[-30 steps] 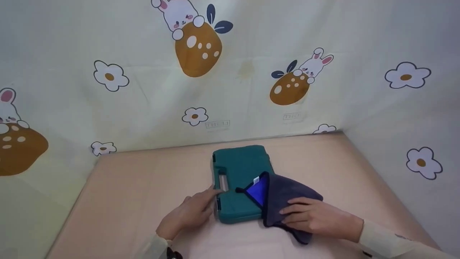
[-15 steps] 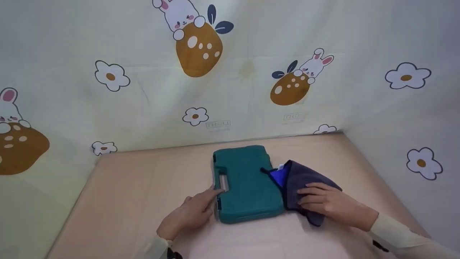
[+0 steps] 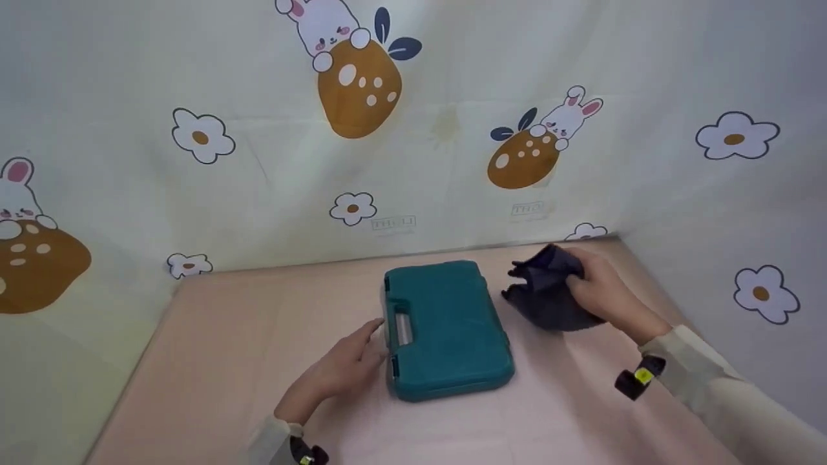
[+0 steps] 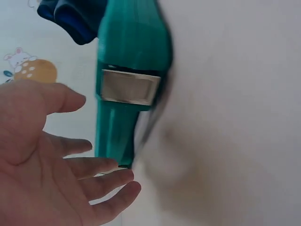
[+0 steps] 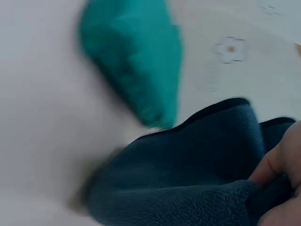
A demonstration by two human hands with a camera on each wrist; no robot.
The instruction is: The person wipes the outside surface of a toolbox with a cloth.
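A green plastic case [image 3: 452, 323] with a handle slot lies flat on the table. Beside its handle edge is my left hand [image 3: 345, 365], fingers extended; the left wrist view shows the palm turned up and the fingertips close to the case, though contact is hard to tell. To the right of the case, my right hand [image 3: 610, 290] grips a dark grey-blue cloth [image 3: 549, 300], thumb on the near side. The cloth hangs folded and bunched above the table, apart from the case. In the right wrist view, the thumb pinches the plush fabric [image 5: 178, 174].
The pinkish table [image 3: 258, 342] meets a pale curtain [image 3: 439, 161] printed with rabbits and flowers at the back and both sides. A silvery latch [image 4: 130, 87] shows on the case's edge. Dark straps sit on both sleeves.
The right hand has gone from lying flat on the cloth to gripping and lifting it, off the case and up to the right. The left fingers have slipped off the case's handle edge.
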